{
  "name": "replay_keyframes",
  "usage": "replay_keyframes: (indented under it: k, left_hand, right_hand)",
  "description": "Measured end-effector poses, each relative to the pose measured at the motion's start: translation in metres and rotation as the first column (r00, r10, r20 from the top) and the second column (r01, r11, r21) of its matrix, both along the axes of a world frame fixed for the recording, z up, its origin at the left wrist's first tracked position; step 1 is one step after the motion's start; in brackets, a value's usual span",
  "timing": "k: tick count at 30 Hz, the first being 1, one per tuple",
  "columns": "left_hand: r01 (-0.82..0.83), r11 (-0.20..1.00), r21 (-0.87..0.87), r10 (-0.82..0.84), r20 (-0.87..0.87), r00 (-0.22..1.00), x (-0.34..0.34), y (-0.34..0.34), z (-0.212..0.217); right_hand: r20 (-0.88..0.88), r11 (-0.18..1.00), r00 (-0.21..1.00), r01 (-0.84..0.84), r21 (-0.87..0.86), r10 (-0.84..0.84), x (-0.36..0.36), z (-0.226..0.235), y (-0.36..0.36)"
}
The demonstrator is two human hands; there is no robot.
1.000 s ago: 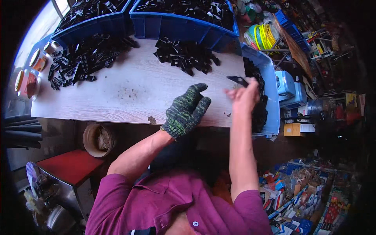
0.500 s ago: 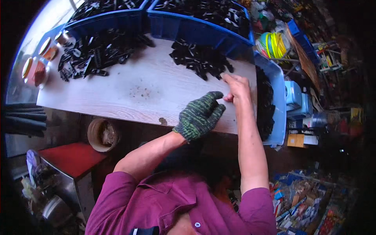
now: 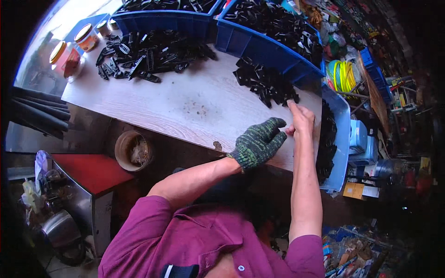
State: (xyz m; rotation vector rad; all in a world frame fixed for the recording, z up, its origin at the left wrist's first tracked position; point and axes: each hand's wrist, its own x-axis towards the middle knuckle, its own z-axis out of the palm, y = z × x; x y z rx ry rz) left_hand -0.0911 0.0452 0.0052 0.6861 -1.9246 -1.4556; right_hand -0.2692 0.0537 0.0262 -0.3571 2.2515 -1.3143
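My left hand (image 3: 259,144) wears a dark green and black knitted glove. It hovers by the table's front edge, thumb and fingers apart and nothing visible between them. To its right, my bare right hand (image 3: 302,120) reaches to the near end of a small heap of black plastic parts (image 3: 262,78). Its index finger is stretched out and touches the end of the heap, while the thumb stays apart, lower down. A larger heap of black plastic clips (image 3: 148,58) lies on the left of the white wood-grain table (image 3: 157,99).
Blue bins (image 3: 269,46) full of black parts line the table's far side. A light blue bin (image 3: 340,139) stands along the right edge. Lidded jars (image 3: 65,60) sit at the far left. Below are a bucket (image 3: 121,148) and a red-topped cabinet (image 3: 88,171).
The whole view has shifted, so the table and both hands appear farther right. Relative to the small heap, my hands have hardly moved.
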Motion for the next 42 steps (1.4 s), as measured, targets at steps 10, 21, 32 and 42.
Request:
replay_keyframes:
  k: [10,21,32,42]
  left_hand:
    - [0.007,0.996,0.086,-0.009,0.019,1.000,-0.002,0.000,0.001]
    - [-0.088,0.988,-0.129,0.101,0.096,0.990,-0.010,-0.039,0.001]
    - [-0.098,0.909,-0.405,0.144,0.085,0.986,-0.002,-0.028,-0.003]
    - [-0.429,0.500,-0.752,0.808,0.227,0.544,0.176,-0.144,-0.002]
  right_hand:
    - [-0.009,0.997,0.998,-0.057,0.044,0.057,0.000,0.000,-0.003]
    - [0.088,0.922,0.962,-0.218,-0.320,0.258,0.031,-0.010,0.031]
    - [0.098,0.903,0.945,-0.261,-0.343,0.311,0.053,-0.002,0.036]
    - [0.193,0.799,0.900,-0.227,-0.556,0.390,0.073,-0.013,0.042]
